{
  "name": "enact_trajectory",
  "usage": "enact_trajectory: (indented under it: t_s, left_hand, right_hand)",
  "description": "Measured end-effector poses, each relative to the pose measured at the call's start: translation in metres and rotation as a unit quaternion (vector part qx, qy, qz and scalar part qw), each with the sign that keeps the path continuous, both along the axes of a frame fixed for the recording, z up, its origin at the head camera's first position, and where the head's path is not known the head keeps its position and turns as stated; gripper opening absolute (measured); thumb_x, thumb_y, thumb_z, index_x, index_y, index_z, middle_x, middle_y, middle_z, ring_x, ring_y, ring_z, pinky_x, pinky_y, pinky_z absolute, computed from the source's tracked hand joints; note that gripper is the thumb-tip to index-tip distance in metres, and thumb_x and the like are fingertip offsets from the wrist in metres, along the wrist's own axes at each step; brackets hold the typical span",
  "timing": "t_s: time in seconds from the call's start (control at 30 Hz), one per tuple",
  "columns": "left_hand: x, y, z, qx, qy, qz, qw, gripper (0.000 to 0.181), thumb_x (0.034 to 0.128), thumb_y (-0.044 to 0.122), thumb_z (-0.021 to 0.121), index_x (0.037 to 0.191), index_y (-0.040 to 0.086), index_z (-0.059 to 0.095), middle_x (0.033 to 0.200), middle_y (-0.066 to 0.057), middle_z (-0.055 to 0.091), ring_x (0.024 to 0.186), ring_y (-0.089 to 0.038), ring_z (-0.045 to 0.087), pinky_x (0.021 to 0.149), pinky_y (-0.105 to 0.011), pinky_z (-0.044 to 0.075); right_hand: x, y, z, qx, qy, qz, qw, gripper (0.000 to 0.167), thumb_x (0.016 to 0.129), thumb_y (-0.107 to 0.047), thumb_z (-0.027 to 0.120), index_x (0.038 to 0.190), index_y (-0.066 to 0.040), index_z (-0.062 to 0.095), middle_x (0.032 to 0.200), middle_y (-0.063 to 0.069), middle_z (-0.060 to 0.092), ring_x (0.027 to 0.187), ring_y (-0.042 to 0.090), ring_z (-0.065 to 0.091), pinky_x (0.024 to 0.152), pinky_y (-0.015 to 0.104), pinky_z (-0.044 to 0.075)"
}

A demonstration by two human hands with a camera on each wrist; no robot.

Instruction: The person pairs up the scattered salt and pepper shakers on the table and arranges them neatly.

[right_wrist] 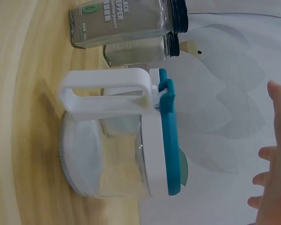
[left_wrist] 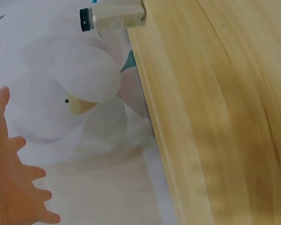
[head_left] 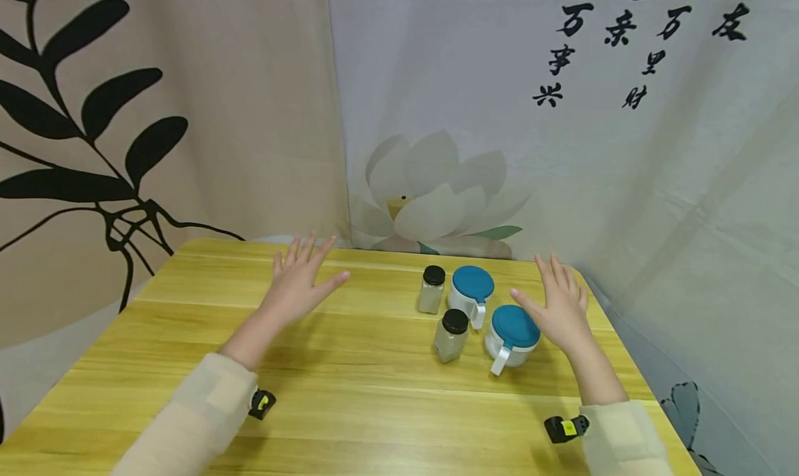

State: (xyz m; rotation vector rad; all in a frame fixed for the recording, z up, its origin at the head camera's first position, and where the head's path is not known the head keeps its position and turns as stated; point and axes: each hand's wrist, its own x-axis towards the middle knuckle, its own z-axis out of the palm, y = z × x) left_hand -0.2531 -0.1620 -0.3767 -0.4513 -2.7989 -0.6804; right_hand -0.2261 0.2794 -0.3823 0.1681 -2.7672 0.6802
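Observation:
Over the left part of the table, my left hand (head_left: pixel 295 287) is spread with straight fingers and holds nothing. My right hand (head_left: pixel 562 308) is likewise spread and bare, just right of a glass jar with a blue lid and white handle (head_left: pixel 513 332). Behind that jar stands a second blue-lidded jar (head_left: pixel 472 285). To their left are two small black-capped spice bottles, a nearer one (head_left: pixel 452 337) and a farther one (head_left: pixel 431 292). In the right wrist view, the nearer bottle's label (right_wrist: pixel 114 11) reads pepper, and the handled jar (right_wrist: pixel 122 150) looks transparent.
The wooden table (head_left: pixel 349 420) ends at a back edge against a hanging cloth (head_left: pixel 262 101) with leaf prints. A pale cloth (head_left: pixel 593 164) with a lotus and writing hangs behind and to the right. Small black cameras (head_left: pixel 566 429) sit on both wrists.

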Motion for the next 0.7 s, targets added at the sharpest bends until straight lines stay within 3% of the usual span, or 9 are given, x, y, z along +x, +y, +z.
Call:
enact_trajectory:
  t_s: [0.27,0.7]
  left_hand:
    - [0.005,0.008,-0.005,0.019,0.006,-0.008,0.9998,0.079,0.0919,0.064,0.043,0.154,0.021,0.02,0.158,-0.014,0.005,0.142,-0.038,-0.006,0.105,-0.063,-0.01]
    - [0.013,0.023,-0.009,0.051,0.025,-0.021,0.9982,0.077,0.0918,0.061,0.048,0.154,0.024,0.021,0.158,-0.014,0.008,0.143,-0.036,-0.005,0.106,-0.063,-0.007]
  right_hand:
    - [0.007,0.0,-0.004,-0.024,0.022,-0.012,0.9994,0.088,0.091,-0.054,0.057,0.153,-0.008,0.016,0.156,0.023,0.01,0.14,0.045,0.005,0.101,0.069,0.0]
    - [0.018,0.0,-0.007,-0.057,0.036,0.001,0.9977,0.086,0.091,-0.047,0.059,0.154,-0.012,0.014,0.157,0.02,0.007,0.14,0.044,0.002,0.102,0.068,-0.004]
